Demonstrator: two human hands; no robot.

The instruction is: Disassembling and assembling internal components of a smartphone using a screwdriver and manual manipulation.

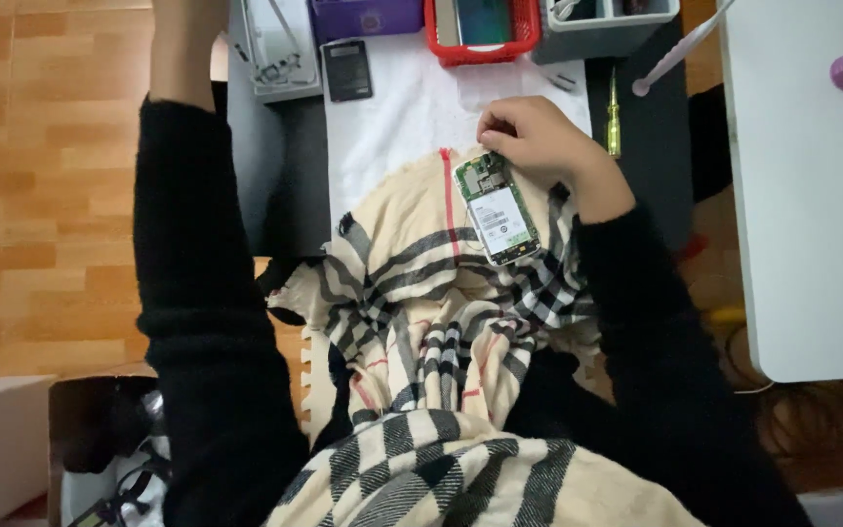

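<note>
two hands are at work, though only one shows in full. the right hand is curled closed, fingers tucked under, resting on the top end of an opened phone with its back cover off; whether it pinches the phone or only presses on it cannot be told. the phone lies with its bare circuit board and a white-labelled battery facing up, near the front edge of the worktop, on a fold of a cream plaid scarf that drapes over that edge. its long axis runs from the worktop's back toward the front, tilted a little: the circuit-board end points away from the person and slightly left, the battery end points toward the person and slightly right.

the left hand is raised at the worktop's back left corner and is cut off by the top of the view, so its state cannot be told; only the bare forearm and a black sleeve show.

the worktop is dark grey, with a white cloth spread down its middle. along its back edge sit a grey tray of small tools, a purple box, a red basket and a grey box. a small dark flat device lies on the cloth's back left corner. a yellow-handled screwdriver lies just right of the right hand, lengthwise front to back.

the floor is orange-brown wood planks. a white table stands to the right of the worktop.
</note>
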